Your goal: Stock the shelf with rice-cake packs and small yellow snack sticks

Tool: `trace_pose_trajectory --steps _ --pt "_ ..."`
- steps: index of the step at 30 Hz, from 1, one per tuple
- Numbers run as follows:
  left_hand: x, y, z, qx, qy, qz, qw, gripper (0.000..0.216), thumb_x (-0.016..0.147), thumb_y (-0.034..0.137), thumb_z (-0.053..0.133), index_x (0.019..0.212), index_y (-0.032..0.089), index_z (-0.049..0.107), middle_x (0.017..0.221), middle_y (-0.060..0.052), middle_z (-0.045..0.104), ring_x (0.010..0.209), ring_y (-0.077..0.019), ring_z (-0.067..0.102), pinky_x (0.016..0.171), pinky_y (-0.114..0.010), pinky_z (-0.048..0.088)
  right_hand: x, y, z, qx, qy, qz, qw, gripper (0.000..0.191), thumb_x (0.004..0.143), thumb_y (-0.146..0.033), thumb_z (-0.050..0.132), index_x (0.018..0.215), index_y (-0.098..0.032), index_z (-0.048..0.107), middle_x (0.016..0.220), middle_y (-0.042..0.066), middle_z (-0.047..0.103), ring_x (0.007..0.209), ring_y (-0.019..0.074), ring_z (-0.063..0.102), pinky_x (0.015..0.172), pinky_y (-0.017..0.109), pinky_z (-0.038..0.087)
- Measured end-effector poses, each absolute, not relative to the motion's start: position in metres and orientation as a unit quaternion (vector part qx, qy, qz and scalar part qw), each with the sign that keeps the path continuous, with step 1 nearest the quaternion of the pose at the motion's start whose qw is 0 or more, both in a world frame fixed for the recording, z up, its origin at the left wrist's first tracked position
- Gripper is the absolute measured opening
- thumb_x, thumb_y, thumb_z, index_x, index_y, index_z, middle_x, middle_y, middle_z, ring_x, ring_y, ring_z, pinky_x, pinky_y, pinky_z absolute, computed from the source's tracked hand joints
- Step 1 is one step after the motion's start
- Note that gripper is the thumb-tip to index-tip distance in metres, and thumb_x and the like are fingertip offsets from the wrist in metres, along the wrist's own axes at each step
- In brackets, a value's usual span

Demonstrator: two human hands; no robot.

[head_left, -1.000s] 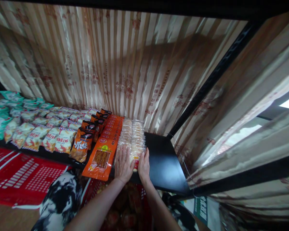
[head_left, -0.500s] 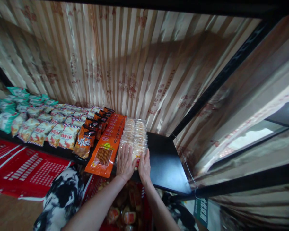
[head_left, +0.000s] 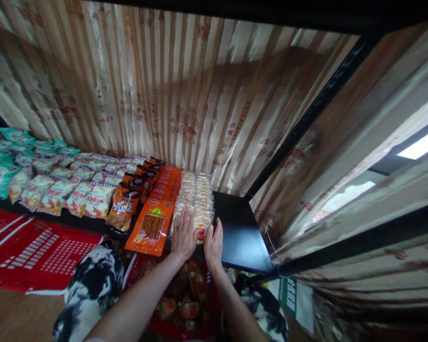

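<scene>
Low in the centre of the frame, the left hand [head_left: 184, 233] and right hand [head_left: 213, 243] lie flat and unclenched on the clear packets [head_left: 196, 202], best pressed evenly to square the row beside the orange packets [head_left: 156, 219] on the shelf [head_left: 240, 235].

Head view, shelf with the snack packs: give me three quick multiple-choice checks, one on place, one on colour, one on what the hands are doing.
1. Where does the row of clear cracker packs lie?
A. Right of the orange packs
B. Left of the teal packs
C. On the floor

2. What colour is the long flat pack at the shelf's front edge, beside the left hand?
A. Blue
B. Orange
C. White

3. How do the hands stand?
A. Both closed around a bottle
B. Both hanging clear of the shelf
C. Both flat and open on the front of the cracker row

Answers:
1 A, the clear packs run just right of the orange row on the black shelf.
2 B, its wrapper is orange.
3 C, the left hand and right hand lie open-palmed on the front pack.
</scene>
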State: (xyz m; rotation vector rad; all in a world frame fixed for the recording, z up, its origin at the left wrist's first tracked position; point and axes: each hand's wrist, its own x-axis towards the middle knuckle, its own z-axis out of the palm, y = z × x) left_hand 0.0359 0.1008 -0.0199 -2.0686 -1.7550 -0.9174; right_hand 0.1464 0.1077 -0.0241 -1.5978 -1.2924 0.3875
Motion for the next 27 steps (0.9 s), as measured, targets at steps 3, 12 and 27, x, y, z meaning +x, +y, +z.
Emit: trace_pose_trajectory --steps 3,12,27 --pt "0.038 0.093 -0.018 -0.720 -0.590 -0.341 0.129 0.047 0.087 0.024 0.037 0.132 0.010 0.037 0.141 -0.015 0.037 0.135 -0.0254 0.022 0.107 -0.046 0.029 0.146 0.096 -0.019 -0.647 -0.550 0.128 0.513 0.064 0.088 -0.051 0.021 0.133 -0.008 0.035 0.136 0.018 0.039 0.128 0.0235 0.033 0.106 0.045 0.026" --pt "0.027 -0.001 -0.052 -0.818 -0.441 -0.369 -0.015 0.038 0.087 0.021 0.035 0.120 0.011 0.051 0.131 -0.014 0.047 0.132 -0.0228 0.029 0.103 -0.040 0.038 0.142 0.009 -0.048 -0.575 -0.641 0.125 0.493 0.035 0.090 -0.028 0.033 0.121 -0.017 0.046 0.118 0.012 0.052 0.112 0.0198 0.048 0.096 0.043 0.039" --pt "-0.014 -0.040 -0.121 -0.643 -0.675 0.080 -0.353 0.040 0.085 0.020 0.033 0.117 0.009 0.054 0.124 -0.014 0.055 0.118 -0.0197 0.048 0.099 -0.028 0.035 0.131 -0.025 -0.140 -0.599 -0.738 0.308 -0.037 0.026 0.080 -0.013 0.043 0.087 -0.012 0.068 0.090 0.013 0.070 0.085 0.0192 0.064 0.072 0.023 0.043"
